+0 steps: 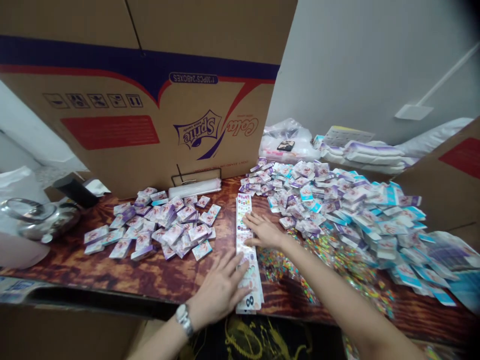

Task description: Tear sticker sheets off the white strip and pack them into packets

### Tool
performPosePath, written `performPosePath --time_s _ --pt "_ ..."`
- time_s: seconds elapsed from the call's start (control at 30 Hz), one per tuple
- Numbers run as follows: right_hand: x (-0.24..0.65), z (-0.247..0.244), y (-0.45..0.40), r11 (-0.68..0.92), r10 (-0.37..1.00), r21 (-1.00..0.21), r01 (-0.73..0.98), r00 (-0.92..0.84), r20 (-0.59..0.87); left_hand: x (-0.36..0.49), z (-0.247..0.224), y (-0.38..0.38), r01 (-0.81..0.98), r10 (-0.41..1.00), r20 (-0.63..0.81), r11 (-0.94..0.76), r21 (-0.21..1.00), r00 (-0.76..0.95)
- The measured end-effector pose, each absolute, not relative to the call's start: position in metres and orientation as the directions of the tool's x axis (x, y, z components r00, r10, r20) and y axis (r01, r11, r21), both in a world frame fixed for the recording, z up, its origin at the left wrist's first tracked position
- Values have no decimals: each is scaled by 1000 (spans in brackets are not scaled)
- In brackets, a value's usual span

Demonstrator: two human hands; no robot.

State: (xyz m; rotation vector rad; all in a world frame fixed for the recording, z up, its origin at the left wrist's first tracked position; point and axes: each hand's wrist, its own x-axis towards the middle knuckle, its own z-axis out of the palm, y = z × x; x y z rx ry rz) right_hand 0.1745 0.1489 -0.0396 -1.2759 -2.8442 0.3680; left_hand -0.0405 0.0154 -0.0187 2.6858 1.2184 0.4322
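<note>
Partly, left hand (216, 291) and right hand (267, 233), fingers (253, 222) open, hide the printed strips (244, 203).

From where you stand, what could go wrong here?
The printed strips under both the left hand and the right hand reach the table's front edge, so they might slip off. The large heap of small boxes is piled loosely and could slide onto the colorful little pieces beside it.
</note>
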Motion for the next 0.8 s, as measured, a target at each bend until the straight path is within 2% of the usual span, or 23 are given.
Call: performPosePath --time_s 0.07,0.23,0.3,0.37,0.43,0.5,0.53,0.57,0.63,0.7,0.8 --pt "173 -40 144 641 744 -186 745 -662 -87 -25 -28 5 698 748 129 -657 285 652" --pt "168 -40 133 637 764 -120 762 -644 -35 -22 -31 10 715 768 72 -623 317 637" --pt "166 -38 130 646 761 -95 758 -649 -4 -22 -26 11 705 779 69 -597 382 623" --pt "166 -31 127 662 749 -81 745 -662 31 -21 -19 9 670 809 91 -538 511 580" --pt "167 -18 122 674 738 -83 734 -668 95 -19 -11 7 587 872 75 -387 711 484" --pt "171 0 114 701 710 -97 707 -677 194 -17 -3 5 389 932 -58 -92 917 357" --pt "174 9 109 724 685 -113 681 -687 244 -16 1 5 229 936 -161 90 969 312" --pt "176 18 102 751 654 -136 646 -701 285 -16 5 7 42 917 -265 265 963 298" --pt "179 34 86 813 581 -190 551 -740 339 -15 11 11 -308 850 -391 500 809 354" --pt "179 45 66 865 501 -240 441 -791 351 -15 17 17 -529 822 -382 566 633 422" --pt "175 52 37 901 402 -304 309 -858 319 -14 20 25 -656 817 -355 576 487 454"
